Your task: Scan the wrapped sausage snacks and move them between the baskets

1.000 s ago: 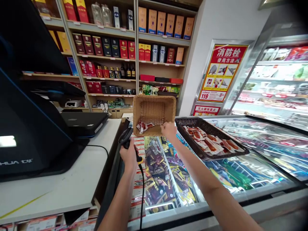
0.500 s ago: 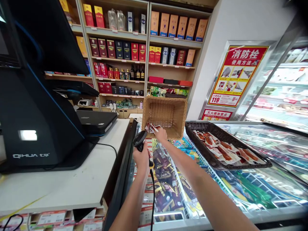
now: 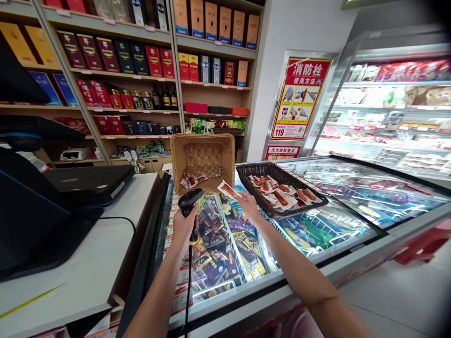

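Head view: right hand (image 3: 248, 206) pinching the near end of a slim, red-brown and white plastic snack packet (image 3: 229, 190), poised between a tan wicker basket (image 3: 203, 164) and a dark-brown wicker tray (image 3: 245, 182). Looks light, bendy, likely slick; best pinched by the flat end, seal too small to make out. Left hand (image 3: 183, 226) wraps a black pistol-shaped scanner (image 3: 189, 201). Below, a long glass-topped freezer (image 3: 366, 251); beyond, wooden shelves (image 3: 218, 95) of boxes (image 3: 225, 26).

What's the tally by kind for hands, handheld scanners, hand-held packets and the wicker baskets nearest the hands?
Hands: 2 (left hand, right hand)
Handheld scanner: 1
Packet in the right hand: 1
Wicker baskets: 2 (tan basket, dark brown basket)
Total: 6
Packets inside the baskets overlap too much to count.
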The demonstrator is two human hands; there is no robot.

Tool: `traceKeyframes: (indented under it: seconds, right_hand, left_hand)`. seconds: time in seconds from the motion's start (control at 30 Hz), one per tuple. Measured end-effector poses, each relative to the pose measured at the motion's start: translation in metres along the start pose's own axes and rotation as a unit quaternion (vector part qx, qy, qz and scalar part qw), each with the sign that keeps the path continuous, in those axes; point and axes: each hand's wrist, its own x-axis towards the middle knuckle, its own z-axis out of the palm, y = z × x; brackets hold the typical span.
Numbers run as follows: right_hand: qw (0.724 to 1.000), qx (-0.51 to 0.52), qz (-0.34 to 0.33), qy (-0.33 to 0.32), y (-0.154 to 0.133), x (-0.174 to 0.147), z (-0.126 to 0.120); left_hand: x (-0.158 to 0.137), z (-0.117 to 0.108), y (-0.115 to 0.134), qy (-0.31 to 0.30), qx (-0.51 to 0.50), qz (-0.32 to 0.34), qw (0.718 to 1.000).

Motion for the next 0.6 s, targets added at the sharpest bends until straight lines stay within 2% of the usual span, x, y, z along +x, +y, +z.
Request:
traceKeyframes:
  seconds: [0.13, 0.43, 0.6]
  right_hand:
    - [1.0, 0.011, 0.011, -0.017, -0.006, 0.003, -0.006]
    - [0.999, 0.008, 0.029, -0.032, -0.017, 0.003, -0.01]
    - [0.997, 0.049, 0.031, -0.052, -0.018, 0.003, -0.011]
  left_hand:
    - [-0.001, -0.001, 0.001, -0.046, 0.068, 0.011, 0.997]
    - [0.001, -0.002, 0.003, -0.031, 0.068, 0.011, 0.997]
    - [-0.002, -0.001, 0.007, -0.036, 0.104, 0.03, 0.993]
